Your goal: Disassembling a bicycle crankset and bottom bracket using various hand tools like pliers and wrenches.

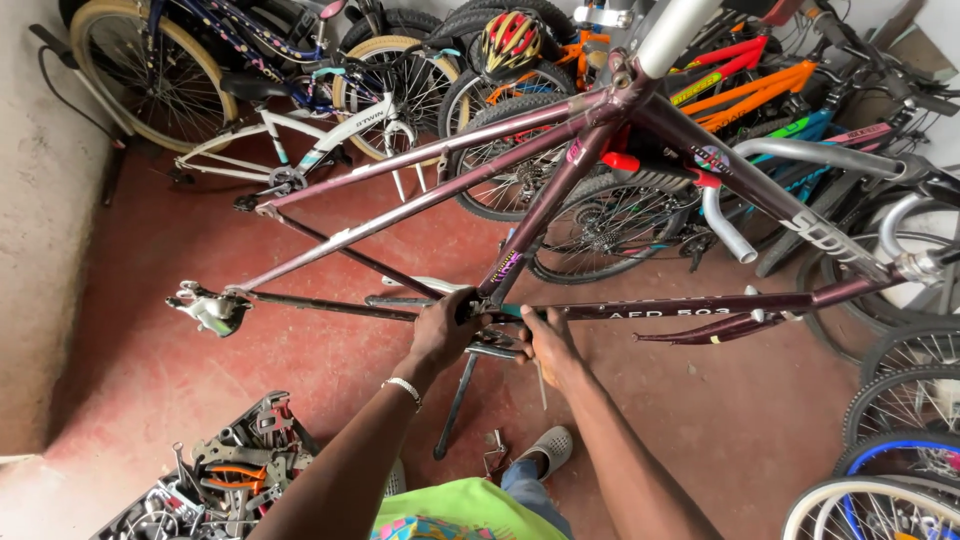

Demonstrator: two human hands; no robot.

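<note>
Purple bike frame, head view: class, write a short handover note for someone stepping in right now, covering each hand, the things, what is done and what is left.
Left hand: closed on the bottom bracket of the wheelless purple metal bike frame, which hangs upside down on a stand.
Right hand: beside it, on a tool I cannot make out.
Wheels are off.
Bracket work is unfinished.
Black tray of hand tools lies on the red floor, lower left.

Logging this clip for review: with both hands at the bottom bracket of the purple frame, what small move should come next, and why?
Probably keep the left hand bracing the purple bike frame and turn the part under the right hand a little. Both hands meet where the tubes join, the frame hangs wheel-less on a stand clamp, and whatever the right hand holds is hidden, so a gentle turn seems safest.
</note>
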